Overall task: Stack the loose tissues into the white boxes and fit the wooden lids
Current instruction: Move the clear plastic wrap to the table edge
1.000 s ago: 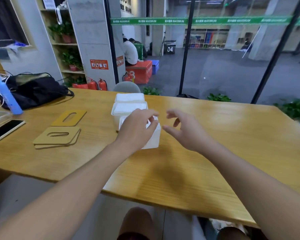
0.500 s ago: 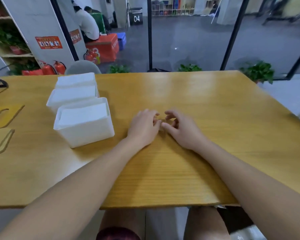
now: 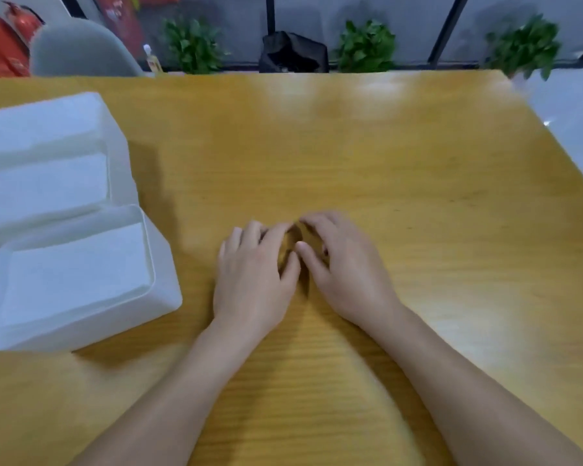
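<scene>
Wooden table [image 3: 401, 183] fills the view; both hands rest on it side by side, left hand [image 3: 253, 280] and right hand [image 3: 344, 270] loosely curled, holding nothing, fingertips nearly meeting. Left of them stand three white boxes [image 3: 78, 280] filled with tissues [image 3: 74, 267], lidless. Beyond, plants [image 3: 366, 45] line the window

both hands [image 3: 300, 267] on table [image 3: 418, 196] beside tissue boxes [image 3: 81, 277]
</scene>
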Tool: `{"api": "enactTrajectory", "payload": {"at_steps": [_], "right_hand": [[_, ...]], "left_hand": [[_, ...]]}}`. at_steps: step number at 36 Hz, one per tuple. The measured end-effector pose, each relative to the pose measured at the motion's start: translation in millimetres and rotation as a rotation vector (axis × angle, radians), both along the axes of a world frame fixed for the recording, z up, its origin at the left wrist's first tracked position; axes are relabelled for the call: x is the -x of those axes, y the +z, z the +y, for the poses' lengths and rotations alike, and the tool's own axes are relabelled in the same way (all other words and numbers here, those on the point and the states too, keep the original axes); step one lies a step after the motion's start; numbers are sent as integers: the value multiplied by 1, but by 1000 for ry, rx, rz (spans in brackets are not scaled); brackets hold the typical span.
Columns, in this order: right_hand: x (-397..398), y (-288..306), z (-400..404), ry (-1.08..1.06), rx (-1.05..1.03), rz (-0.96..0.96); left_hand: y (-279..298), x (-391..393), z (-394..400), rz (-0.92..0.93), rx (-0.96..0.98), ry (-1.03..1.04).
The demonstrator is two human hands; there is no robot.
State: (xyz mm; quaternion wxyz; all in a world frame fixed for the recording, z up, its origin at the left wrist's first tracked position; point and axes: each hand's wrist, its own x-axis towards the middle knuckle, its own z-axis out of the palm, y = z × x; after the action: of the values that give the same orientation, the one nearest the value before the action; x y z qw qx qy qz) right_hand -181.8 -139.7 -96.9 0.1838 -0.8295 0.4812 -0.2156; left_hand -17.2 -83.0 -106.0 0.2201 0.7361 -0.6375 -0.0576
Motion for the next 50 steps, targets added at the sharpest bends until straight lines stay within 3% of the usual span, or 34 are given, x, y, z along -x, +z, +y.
{"api": "enactTrajectory", "payload": {"at_steps": [5, 11, 18, 24, 28, 34, 43, 50], "right_hand": [[1, 13, 4, 8, -74, 78], [3, 82, 23, -19, -386, 20], [23, 174, 63, -30, -569, -118], [37, 218, 85, -145, -659, -193], [57, 238, 103, -233, -684, -291], [122, 264, 122, -410, -622, -380], [253, 305, 125, -749, -439, -516], [381, 291, 118, -953, -385, -550]], "left_hand": [[17, 4, 3, 29, -101, 1], [84, -2, 16, 327, -362, -28], [163, -7, 51, 439, -371, -98], [198, -4, 47, 441, -331, -187], [218, 13, 37, 545, -350, -278], [246, 78, 13, 721, -358, -418], [288, 233, -12, 778, -403, -632], [291, 363, -30, 728, -450, -698]]}}
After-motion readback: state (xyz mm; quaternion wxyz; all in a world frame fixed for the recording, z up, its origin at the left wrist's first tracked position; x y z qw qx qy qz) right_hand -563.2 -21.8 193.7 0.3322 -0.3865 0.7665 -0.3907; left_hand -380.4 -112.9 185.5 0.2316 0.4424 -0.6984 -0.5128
